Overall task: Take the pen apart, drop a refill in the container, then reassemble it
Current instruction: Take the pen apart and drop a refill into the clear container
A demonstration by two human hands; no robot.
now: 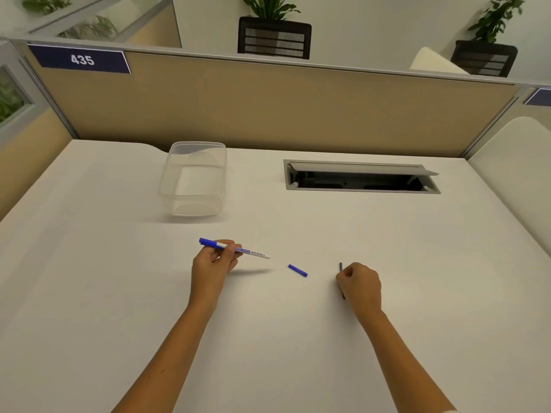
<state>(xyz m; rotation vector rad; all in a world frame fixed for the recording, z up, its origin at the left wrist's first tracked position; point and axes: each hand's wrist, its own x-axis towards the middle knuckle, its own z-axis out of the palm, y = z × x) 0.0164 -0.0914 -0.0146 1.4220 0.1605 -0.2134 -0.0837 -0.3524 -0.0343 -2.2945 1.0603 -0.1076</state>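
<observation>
My left hand (213, 260) grips a white marker pen body (253, 253) with a blue cap at its left end, held just above the white desk (268, 338), its open end pointing right. A small blue end plug (297, 270) lies loose on the desk between my hands. My right hand (359, 286) is closed around a thin dark refill (340, 266); its tip pokes out above the fist and its lower end shows below. A clear plastic container (193, 178), empty as far as I can see, stands farther back on the left.
An open cable hatch (362, 177) with a raised grey flap is set into the desk at the back right. A tan partition (268, 108) with a label reading 435 closes off the far edge. Potted plants stand beyond it.
</observation>
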